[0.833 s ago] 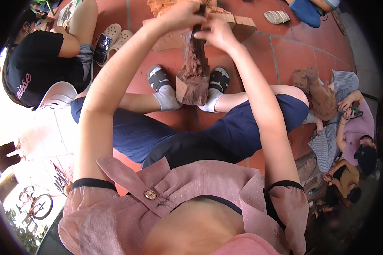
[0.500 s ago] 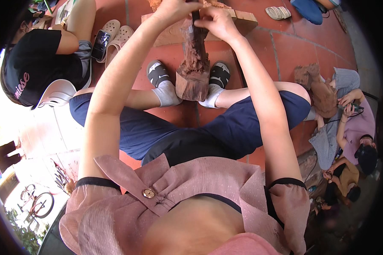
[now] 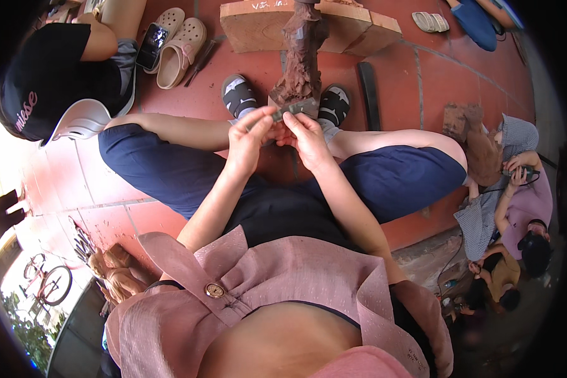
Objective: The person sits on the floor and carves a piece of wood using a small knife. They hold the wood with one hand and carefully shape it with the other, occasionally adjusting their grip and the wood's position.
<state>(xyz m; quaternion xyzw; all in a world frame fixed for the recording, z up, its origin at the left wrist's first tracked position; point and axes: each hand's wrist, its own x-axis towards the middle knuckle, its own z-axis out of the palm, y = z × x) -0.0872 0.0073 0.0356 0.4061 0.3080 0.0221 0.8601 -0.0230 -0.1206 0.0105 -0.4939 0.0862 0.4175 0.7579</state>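
Note:
A small dark grey-green strip (image 3: 296,109), perhaps folded sandpaper, is pinched between the fingers of my left hand (image 3: 247,140) and my right hand (image 3: 309,140). Both hands are close together above my lap. Just beyond them a dark brown wood carving (image 3: 302,53), rough and gnarled with a blocky base, stands between my sandalled feet. Its base is partly hidden by my hands and the strip, and its top runs out of view. Neither hand visibly grips the carving.
A thick pale wooden block (image 3: 255,26) lies behind the carving. A flat black bar (image 3: 368,94) rests right of my foot. At left are beige clogs (image 3: 181,53), a phone (image 3: 152,45), a thin tool (image 3: 200,62) and a seated person (image 3: 50,82). Another person (image 3: 529,201) works on a carving (image 3: 483,151) at right.
Both hands have come down from the carving's upper part toward my lap, and the strip now shows between them. The view has shifted, exposing the black bar and thin tool.

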